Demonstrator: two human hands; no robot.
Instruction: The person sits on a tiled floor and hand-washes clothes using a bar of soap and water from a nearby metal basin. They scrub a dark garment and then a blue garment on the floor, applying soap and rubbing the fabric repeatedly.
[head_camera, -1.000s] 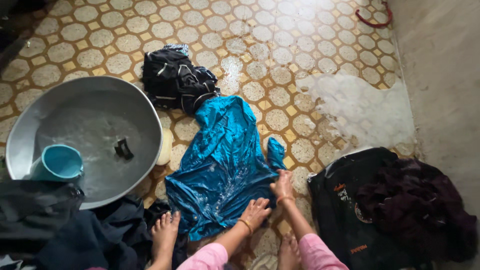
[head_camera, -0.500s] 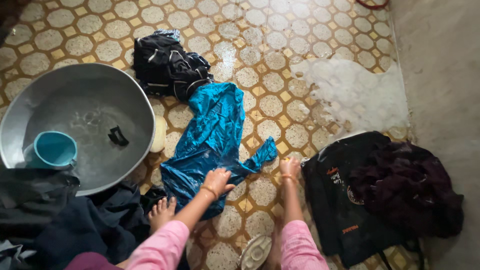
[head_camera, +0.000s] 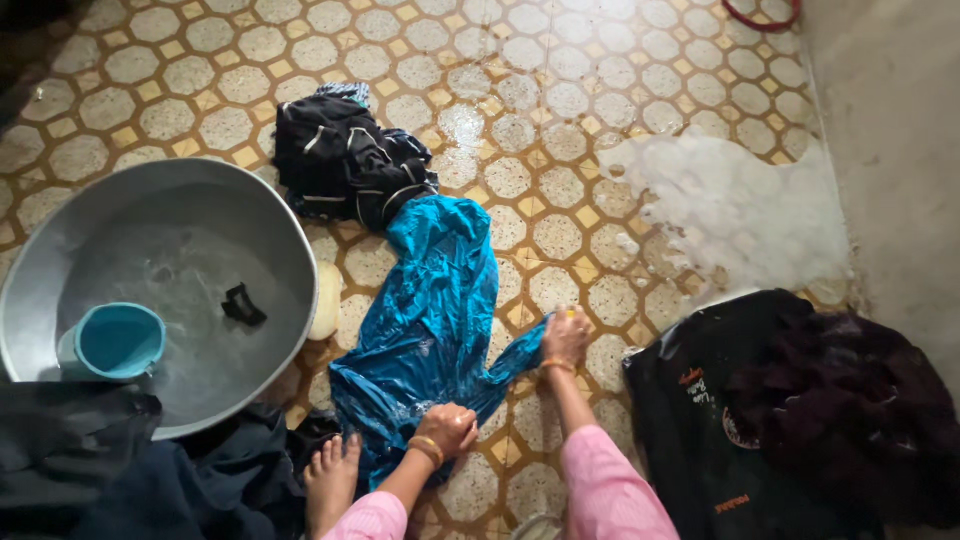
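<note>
The tiled floor carries everything, patterned in pale hexagons with yellow squares, wet and glossy in the middle. A patch of white suds spreads toward its right edge, beside the grey wall. At the left edge sits a wide metal basin holding shallow water, a teal mug and a small black item. Dark clothes are heaped at the lower right corner, and more dark cloth lies at the lower left. A black garment with white stripes is bunched near the floor's middle top. Just below it, touching it, the blue garment lies stretched out wet on the floor's centre. A pale soap bar rests between basin and blue garment. The left hand has its fingers curled tight into the blue garment's lower edge. The right hand pinches its right corner. A bare foot rests beside the garment.
</note>
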